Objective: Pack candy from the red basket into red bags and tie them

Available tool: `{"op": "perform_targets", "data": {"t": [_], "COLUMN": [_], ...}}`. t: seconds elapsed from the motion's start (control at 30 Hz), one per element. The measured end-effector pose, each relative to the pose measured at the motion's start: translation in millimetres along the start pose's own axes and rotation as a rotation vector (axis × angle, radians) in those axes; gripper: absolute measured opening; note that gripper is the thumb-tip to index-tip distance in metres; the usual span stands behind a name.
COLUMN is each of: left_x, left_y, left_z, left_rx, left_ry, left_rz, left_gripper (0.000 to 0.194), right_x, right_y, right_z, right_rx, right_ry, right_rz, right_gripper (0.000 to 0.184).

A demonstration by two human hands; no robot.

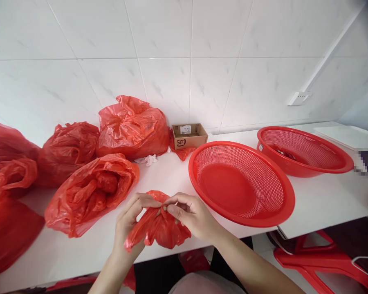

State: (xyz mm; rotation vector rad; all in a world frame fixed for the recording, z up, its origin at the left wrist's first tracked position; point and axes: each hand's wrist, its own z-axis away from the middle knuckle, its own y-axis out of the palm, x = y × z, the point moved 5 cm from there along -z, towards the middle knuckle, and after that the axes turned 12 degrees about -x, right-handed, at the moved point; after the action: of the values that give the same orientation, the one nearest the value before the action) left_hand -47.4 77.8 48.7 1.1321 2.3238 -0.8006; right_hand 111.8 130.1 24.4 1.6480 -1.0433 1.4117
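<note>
A small red plastic bag (171,234) is between my hands at the table's front edge, its neck gathered and twisted. My left hand (131,216) grips it from the left, fingers curled over the plastic. From the right, my right hand (191,212) pinches the gathered neck between thumb and forefinger. What the bag contains is hidden. Just to the left lies an open red bag (92,200) with smaller red bundles inside. On the other side stands a red perforated basket (233,183), with nothing in it.
Large red bags (131,126) line the wall and the left side. A cardboard box (188,136) stands behind, near crumpled white tissue (147,160). A second red basket (305,151) holds some dark red items. A red stool (322,261) is below right; part of another person shows at the right edge.
</note>
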Motion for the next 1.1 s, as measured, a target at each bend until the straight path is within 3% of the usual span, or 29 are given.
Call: {"op": "perform_targets", "data": {"t": [0.17, 0.33, 0.5, 0.6, 0.7, 0.8, 0.87, 0.93, 1.0, 1.1], "left_x": [3, 0, -4, -5, -1, 6, 11, 16, 16, 10], "left_y": [-4.1, -7.3, -3.7, -5.0, -13.7, -22.4, -21.7, -17.5, -12.0, -5.0], "left_z": [2, 3, 2, 1, -1, -3, -3, -3, -3, -3], "left_rx": [0.199, 0.192, 0.262, 0.324, 0.253, 0.109, 0.074, 0.073, 0.092, 0.132], "left_ry": [0.034, 0.141, 0.216, 0.241, 0.244, 0.152, 0.023, -0.147, -0.290, -0.352], "left_rz": [-0.043, 0.012, 0.059, 0.037, -0.045, -0.102, -0.090, -0.068, -0.040, 0.037], "left_gripper": [0.023, 0.022, 0.020, 0.023, 0.024, 0.024, 0.018, 0.006, 0.007, 0.016], "right_x": [5, 6, 5, 7, 13, 19, 18, 15, 14, 17], "right_y": [1, 4, 6, 8, 12, 17, 17, 12, 5, 1], "right_z": [4, 4, 3, 7, 14, 26, 31, 30, 26, 19], "right_rx": [0.058, 0.140, 0.277, 0.259, 0.139, 0.000, -0.027, -0.008, -0.013, -0.052], "right_ry": [0.019, 0.094, 0.152, 0.091, -0.121, -0.441, -0.542, -0.500, -0.423, -0.416], "right_rz": [0.064, 0.028, -0.004, 0.107, 0.330, 0.577, 0.656, 0.645, 0.575, 0.447], "right_gripper": [0.013, 0.015, 0.009, 0.004, 0.008, 0.014, 0.016, 0.016, 0.013, 0.018]}}
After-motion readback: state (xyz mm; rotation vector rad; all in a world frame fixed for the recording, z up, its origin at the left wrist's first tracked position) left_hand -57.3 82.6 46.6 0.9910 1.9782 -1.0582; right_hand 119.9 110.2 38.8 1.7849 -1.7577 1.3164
